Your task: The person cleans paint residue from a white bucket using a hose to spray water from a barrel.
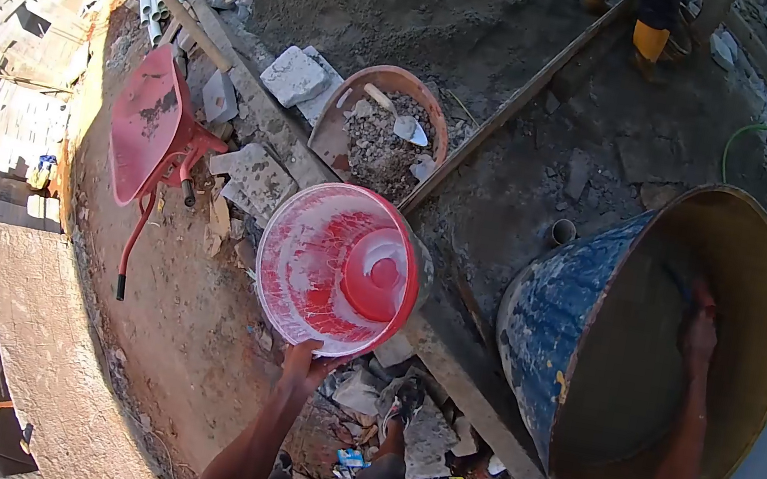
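My left hand (307, 366) grips the near rim of the red bucket (329, 261), which is tipped so its white-smeared inside faces me. My right hand (700, 338) is down inside the blue drum (549, 313), by its grey contents (633, 357) (too dim there to tell whether it closes on anything).

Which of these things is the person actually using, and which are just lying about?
Seemingly part of the job:
red bucket, its rim held by the left hand
blue barrel, with the right hand inside
the barrel's grey contents

Apparently just lying about:
red wheelbarrow
round basin of rubble
trowel on that rubble
pale block
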The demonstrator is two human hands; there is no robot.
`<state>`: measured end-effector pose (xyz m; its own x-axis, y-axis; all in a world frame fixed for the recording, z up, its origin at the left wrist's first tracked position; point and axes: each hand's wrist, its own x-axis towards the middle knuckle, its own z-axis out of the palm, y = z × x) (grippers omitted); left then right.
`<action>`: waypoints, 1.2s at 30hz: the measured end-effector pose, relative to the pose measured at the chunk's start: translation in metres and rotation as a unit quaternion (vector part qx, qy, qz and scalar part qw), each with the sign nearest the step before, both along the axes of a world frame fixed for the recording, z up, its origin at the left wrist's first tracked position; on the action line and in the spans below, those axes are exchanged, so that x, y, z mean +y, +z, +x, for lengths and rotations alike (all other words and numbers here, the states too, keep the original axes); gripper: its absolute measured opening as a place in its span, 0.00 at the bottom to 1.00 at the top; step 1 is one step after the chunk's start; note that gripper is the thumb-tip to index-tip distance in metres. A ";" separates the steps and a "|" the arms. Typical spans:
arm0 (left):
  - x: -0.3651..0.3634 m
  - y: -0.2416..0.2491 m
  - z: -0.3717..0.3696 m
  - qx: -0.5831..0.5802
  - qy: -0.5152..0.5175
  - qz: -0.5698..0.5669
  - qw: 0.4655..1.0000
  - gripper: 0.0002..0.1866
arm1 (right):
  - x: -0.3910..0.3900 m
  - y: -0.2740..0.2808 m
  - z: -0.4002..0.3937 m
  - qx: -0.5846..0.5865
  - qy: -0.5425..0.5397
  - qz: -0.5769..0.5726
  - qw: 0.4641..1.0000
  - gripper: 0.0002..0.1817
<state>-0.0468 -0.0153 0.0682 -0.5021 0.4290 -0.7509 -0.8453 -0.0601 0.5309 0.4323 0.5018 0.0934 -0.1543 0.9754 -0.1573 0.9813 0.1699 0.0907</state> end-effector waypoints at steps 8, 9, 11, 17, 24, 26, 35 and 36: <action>0.028 0.005 0.042 -0.012 0.050 -0.107 0.993 0.28 | 0.004 0.071 -0.053 0.008 -0.021 -0.018 1.000 0.20; 0.032 0.006 0.045 -0.015 0.051 -0.105 0.993 0.28 | 0.007 0.079 -0.058 -0.004 -0.044 -0.035 0.998 0.23; 0.039 0.011 0.052 0.008 0.066 -0.203 0.977 0.27 | 0.007 0.095 -0.066 -0.020 -0.067 -0.053 0.996 0.26; 0.029 -0.006 0.034 -0.026 0.017 -0.242 0.970 0.25 | -0.010 0.155 -0.088 -0.019 -0.066 0.038 0.997 0.32; 0.027 0.010 0.017 0.025 -0.016 -0.327 0.945 0.26 | -0.027 0.210 -0.092 0.067 -0.031 0.077 0.994 0.27; 0.014 0.001 0.005 0.049 -0.062 -0.321 0.944 0.23 | -0.035 0.224 -0.093 0.111 -0.037 0.086 0.989 0.26; -0.004 -0.031 -0.024 0.064 -0.134 -0.293 0.944 0.24 | -0.115 0.314 -0.089 0.191 -0.040 0.163 0.967 0.23; 0.006 -0.010 -0.012 0.074 -0.119 -0.289 0.947 0.26 | -0.122 0.321 -0.088 0.198 -0.038 0.179 0.963 0.22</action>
